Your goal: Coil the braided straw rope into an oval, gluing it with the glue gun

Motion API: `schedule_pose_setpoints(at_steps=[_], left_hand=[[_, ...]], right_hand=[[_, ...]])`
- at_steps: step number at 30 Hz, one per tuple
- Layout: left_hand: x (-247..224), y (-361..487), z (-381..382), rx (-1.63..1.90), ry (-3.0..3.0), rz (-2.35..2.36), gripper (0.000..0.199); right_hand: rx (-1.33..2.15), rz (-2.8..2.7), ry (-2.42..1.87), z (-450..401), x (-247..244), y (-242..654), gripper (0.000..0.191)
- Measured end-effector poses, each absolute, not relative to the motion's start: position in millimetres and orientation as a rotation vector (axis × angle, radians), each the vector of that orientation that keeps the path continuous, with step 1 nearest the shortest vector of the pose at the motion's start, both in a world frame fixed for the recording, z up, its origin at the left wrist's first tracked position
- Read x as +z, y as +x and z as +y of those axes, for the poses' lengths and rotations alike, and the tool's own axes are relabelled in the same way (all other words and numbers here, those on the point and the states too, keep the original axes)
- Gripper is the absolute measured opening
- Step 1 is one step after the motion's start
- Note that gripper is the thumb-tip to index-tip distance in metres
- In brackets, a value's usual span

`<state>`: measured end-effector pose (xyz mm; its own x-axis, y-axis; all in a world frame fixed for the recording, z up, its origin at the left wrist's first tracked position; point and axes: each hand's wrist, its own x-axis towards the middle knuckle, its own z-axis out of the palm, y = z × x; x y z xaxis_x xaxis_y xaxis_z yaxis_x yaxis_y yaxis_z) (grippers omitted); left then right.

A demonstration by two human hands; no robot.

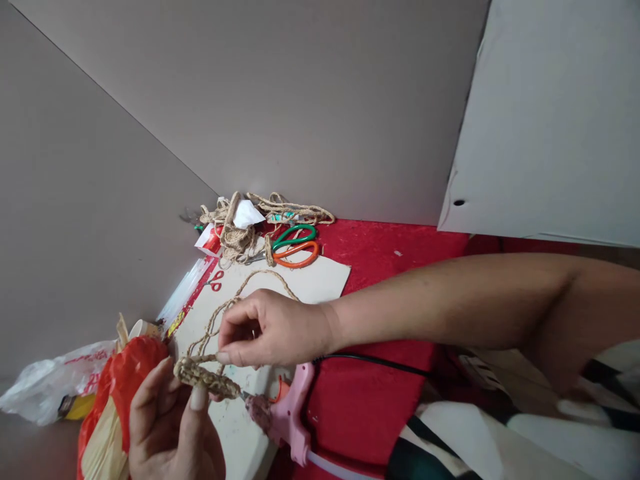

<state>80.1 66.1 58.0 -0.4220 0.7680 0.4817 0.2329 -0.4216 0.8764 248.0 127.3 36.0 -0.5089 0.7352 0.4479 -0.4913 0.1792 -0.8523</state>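
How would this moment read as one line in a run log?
left hand: holds coiled cord | right hand: pinches cord strand at the coil | nearby: pink glue gun, white board

No legible text, brand or number. Red print (pixel 93 380) stands on the translucent plastic bag (pixel 43 383) at lower left, beside the red bag (pixel 137 357); the crumpled film breaks up its strokes, and the wording cannot be made out. Teal marks (pixel 284 217), among the cord (pixel 310 212) near the wall, are too small to identify as lettering.
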Motion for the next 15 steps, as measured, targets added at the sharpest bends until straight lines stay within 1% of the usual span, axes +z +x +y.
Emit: schedule_pose_setpoints(at_steps=[2, 3, 5, 7, 12, 15], left_hand=[[59.3, 78.2, 65.7, 1.848, 1.360, 1.412, 0.045], [59.7, 77.5, 65.8, 1.833, 1.348, 1.410, 0.045], [59.7, 76.4, 66.1, 1.816, 1.334, 1.400, 0.044], [58.9, 75.7, 66.2, 1.804, 1.328, 1.392, 0.044], [55.3, 75.1, 65.8, 1.817, 1.357, 1.375, 0.043], [53.7, 75.9, 66.1, 1.843, 1.394, 1.358, 0.042]], right_hand=[[1.329, -1.509, -0.214, 123.9, 33.8, 246.5, 0.007], [1.284, -1.528, -0.197, 122.4, 33.2, 246.1, 0.008], [1.301, -1.531, -0.183, 120.8, 33.1, 246.4, 0.009], [1.432, -1.494, -0.194, 120.8, 34.0, 248.0, 0.009], [1.947, -1.339, -0.264, 125.4, 37.8, 252.9, 0.019], [2.141, -1.249, -0.281, 128.1, 39.5, 252.9, 0.022]])
